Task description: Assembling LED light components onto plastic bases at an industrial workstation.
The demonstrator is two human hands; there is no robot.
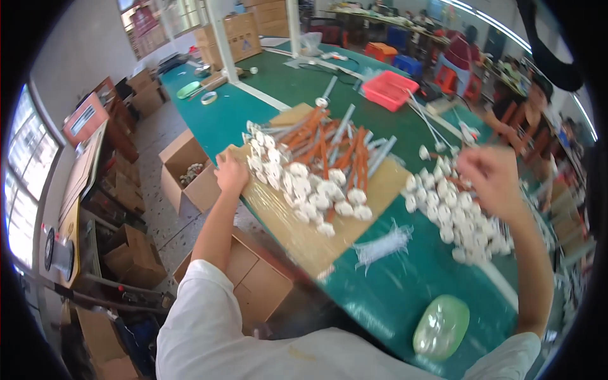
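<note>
My left hand (232,173) is at the left edge of a flat cardboard sheet (297,247), beside a heap of white round-headed pieces (272,166) with brown and grey stems. Its fingers look slightly apart, and I see nothing held in them. Raised over the right side of the table, my right hand (491,182) has its fingers curled closed; whatever may be in them is hidden. Just below it lies a second heap of white round-headed pieces (453,215). Between the heaps, nearer me, sits a bundle of thin white ties (383,246).
A green dish (441,328) is on the green table (386,297) near me. Farther off stand a pink basket (389,90) and a tape roll (209,97). Open cardboard boxes (259,278) are on the floor to the left. Another person (529,117) sits at the right.
</note>
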